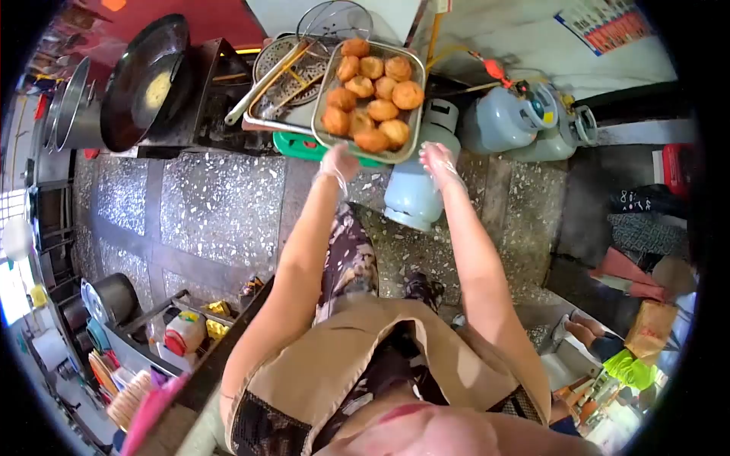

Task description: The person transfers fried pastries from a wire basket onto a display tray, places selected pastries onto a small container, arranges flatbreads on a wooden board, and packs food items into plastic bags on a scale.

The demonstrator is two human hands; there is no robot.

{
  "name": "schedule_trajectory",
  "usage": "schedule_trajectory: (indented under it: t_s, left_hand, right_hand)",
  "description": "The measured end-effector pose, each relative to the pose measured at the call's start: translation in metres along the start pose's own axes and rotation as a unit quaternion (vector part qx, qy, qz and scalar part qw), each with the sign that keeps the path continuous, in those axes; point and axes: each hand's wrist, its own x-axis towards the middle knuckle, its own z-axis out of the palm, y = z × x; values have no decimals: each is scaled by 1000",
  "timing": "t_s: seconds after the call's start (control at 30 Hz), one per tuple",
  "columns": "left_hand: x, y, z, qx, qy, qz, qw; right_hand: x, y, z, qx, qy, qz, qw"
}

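At twelve o'clock, a rectangular silver metal tray with round golden-brown fried pieces was seen. At its seven o'clock corner, the left hand, in a clear plastic glove, was placed at the rim; whether its fingers were closed could not be told. At four o'clock, the right hand was seen just beside the corner, fingers loosely bent; whether anything was pinched could not be told. For good handling, it was judged that even support from both sides was needed, with the tray kept level, so that no piece was rolled over the edge.
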Motion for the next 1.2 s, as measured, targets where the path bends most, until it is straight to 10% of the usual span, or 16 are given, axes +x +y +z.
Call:
schedule_trajectory:
  t_s: [0.03,0.1,0.57,0.87,1.2]
  left_hand:
    - [21,-6,4,-426,102,-122,890]
    - [11,11,17,-538,129,-145,821]
    - [-24,59,13,-439,139,-135,878]
    - [-109,64,-7,-270,-86,-39,958]
    - [-209,127,211,-58,-230,-108,965]
  right_hand:
    - [24,-6,12,-61,59,-9,996]
    - [71,-19,39,-284,168,-100,939]
    - [74,-16,55,-243,211,-82,943]
    - [-47,27,43,-7,307,-168,937]
    - [-266,61,-148,103,499,-78,857]
